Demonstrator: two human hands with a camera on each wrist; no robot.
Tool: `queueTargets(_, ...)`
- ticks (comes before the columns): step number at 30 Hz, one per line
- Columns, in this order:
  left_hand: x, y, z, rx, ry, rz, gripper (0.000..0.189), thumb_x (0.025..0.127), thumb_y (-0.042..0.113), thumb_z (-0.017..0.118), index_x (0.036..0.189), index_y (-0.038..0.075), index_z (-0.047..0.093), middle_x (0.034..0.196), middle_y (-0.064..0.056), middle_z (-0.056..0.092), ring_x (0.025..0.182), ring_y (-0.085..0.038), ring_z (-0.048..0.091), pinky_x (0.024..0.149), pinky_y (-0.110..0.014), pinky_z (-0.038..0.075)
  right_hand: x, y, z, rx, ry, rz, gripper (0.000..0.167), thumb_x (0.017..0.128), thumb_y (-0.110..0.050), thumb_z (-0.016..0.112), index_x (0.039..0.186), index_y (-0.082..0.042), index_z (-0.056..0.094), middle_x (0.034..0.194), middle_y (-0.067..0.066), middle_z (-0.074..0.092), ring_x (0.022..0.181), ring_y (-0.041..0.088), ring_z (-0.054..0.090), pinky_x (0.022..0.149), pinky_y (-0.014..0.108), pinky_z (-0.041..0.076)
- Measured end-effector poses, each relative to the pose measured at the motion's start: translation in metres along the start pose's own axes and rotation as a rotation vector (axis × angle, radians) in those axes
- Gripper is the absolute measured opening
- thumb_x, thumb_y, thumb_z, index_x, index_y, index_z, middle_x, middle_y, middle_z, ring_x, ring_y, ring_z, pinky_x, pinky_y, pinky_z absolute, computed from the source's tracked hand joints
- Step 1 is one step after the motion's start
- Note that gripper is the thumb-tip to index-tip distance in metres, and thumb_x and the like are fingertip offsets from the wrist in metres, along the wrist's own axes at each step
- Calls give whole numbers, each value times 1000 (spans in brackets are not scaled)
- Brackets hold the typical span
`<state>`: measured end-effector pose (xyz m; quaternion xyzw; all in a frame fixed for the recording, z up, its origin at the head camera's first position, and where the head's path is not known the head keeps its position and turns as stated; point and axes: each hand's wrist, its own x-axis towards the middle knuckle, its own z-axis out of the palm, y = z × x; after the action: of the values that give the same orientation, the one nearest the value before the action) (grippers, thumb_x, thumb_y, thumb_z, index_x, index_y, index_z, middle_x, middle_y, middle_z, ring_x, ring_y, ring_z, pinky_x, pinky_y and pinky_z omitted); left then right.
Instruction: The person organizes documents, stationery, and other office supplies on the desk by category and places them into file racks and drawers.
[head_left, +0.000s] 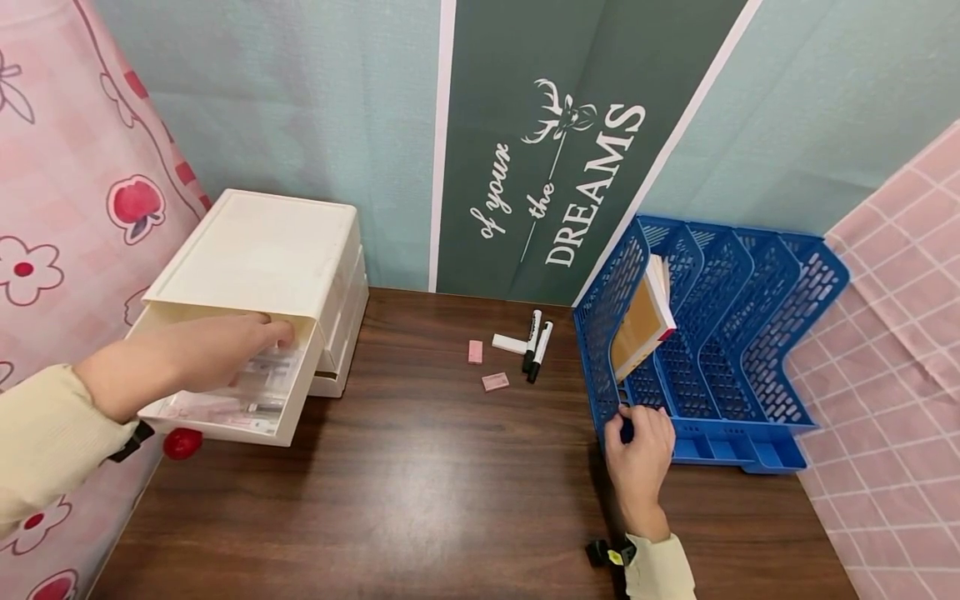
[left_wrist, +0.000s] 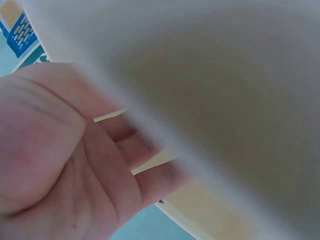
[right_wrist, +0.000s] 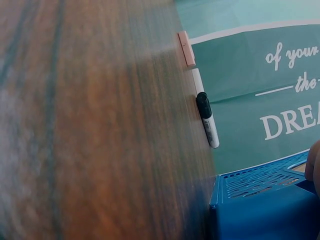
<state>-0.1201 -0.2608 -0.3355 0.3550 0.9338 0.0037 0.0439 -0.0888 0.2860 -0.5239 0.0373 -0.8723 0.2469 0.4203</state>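
Observation:
On the left stands a white drawer unit (head_left: pixel 255 250) with its top drawer (head_left: pixel 300 400) pulled out. My left hand (head_left: pixel 217 350) reaches over the drawer, fingers extended inside among clear and pink small items (head_left: pixel 266 379). The blurred drawer front (left_wrist: pixel 225 115) hides those fingertips in the left wrist view. At the right, my right hand (head_left: pixel 641 454) grips the front left edge of a blue file rack (head_left: pixel 686 333), its thumb on the near side. A book (head_left: pixel 643 325) with a tan cover leans in the rack's leftmost slot.
Between the two units lie two pink erasers (head_left: pixel 495 382), a white block (head_left: pixel 509 343) and two black-and-white markers (head_left: pixel 534 346) on the brown wooden table (head_left: pixel 420 500). A red round knob (head_left: pixel 182 443) sticks out under the drawer. Fabric hangs behind and at both sides.

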Motion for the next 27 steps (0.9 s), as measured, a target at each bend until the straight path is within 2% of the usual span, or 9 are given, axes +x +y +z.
queueTargets(6, 1, -5, 4, 32, 36, 18, 50, 64, -22, 72, 92, 14, 53, 77, 2, 41, 70, -18, 45, 68, -38, 45, 0, 0, 1, 12, 15, -5, 5, 84, 1, 61, 86, 3, 65, 83, 20, 67, 87, 41, 59, 110, 54, 35)
queueTargets(11, 3, -23, 24, 116, 161, 92, 53, 59, -19, 72, 92, 17, 51, 77, 4, 38, 71, -18, 43, 69, -37, 42, 1, -1, 2, 18, 26, -4, 5, 84, 3, 61, 86, 2, 66, 83, 19, 66, 87, 40, 59, 109, 56, 35)
queueTargets(14, 4, -30, 33, 164, 204, 102, 53, 57, -17, 72, 92, 18, 51, 77, 5, 39, 72, -17, 43, 71, -36, 42, 1, -1, 2, 18, 28, -5, 5, 84, 2, 61, 86, 2, 66, 83, 19, 66, 86, 40, 59, 108, 56, 35)
queueTargets(16, 4, -28, 30, 119, 179, 91, 54, 57, -18, 72, 95, 16, 53, 79, 3, 42, 72, -18, 45, 72, -38, 44, 1, 0, 2, 17, 29, -6, 5, 84, 2, 61, 86, 3, 65, 83, 19, 66, 86, 40, 59, 108, 56, 35)
queueTargets(22, 0, -7, 4, -72, -27, -18, 56, 60, -16, 82, 101, 15, 60, 81, 4, 54, 72, -14, 51, 70, -39, 50, 1, -1, 2, 14, 28, -10, 5, 83, 1, 61, 85, 3, 65, 82, 19, 66, 86, 41, 59, 108, 57, 36)
queueTargets(24, 0, -3, -1, -85, -60, -37, 55, 61, -12, 86, 101, 15, 61, 83, 5, 57, 75, -13, 53, 73, -39, 52, 1, -1, 1, 14, 28, -12, 5, 83, 0, 60, 85, 3, 64, 82, 19, 66, 86, 41, 59, 107, 57, 36)
queueTargets(27, 0, 1, -3, -108, -74, -44, 54, 60, -10, 89, 101, 13, 62, 85, 3, 60, 77, -15, 55, 77, -42, 53, 2, -1, 1, 14, 28, -17, 7, 84, -2, 59, 85, 3, 65, 82, 19, 66, 85, 41, 59, 106, 58, 36)
